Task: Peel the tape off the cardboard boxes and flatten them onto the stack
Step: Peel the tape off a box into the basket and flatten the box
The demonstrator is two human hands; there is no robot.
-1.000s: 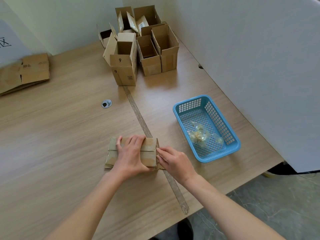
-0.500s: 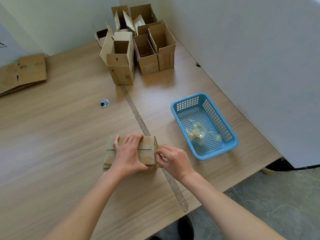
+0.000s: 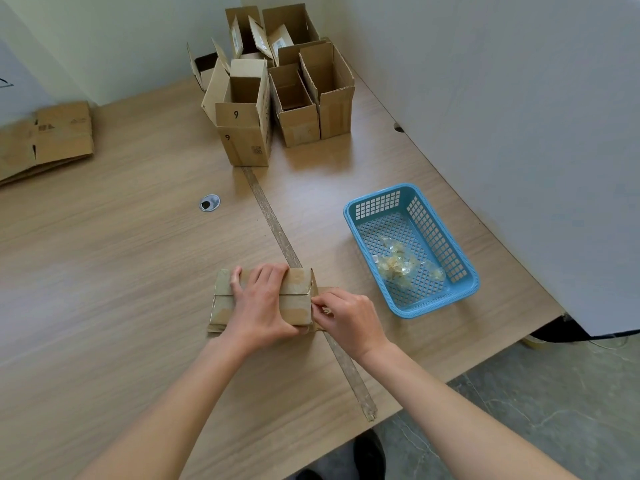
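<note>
A small cardboard box lies on its side on the wooden table near the front edge, with tape strips on its upper face. My left hand lies over the top of it, fingers curled over the far edge. My right hand is at the box's right end, thumb and fingers pinching at the tape there. A stack of flattened boxes lies at the far left of the table. Several open boxes stand at the back.
A blue plastic basket with crumpled clear tape in it sits to the right of the box. A white partition runs along the right. A seam strip crosses the table, and a cable hole lies left of it.
Both hands stay on the box. My right hand's fingers have closed in tighter at the box's right end.
</note>
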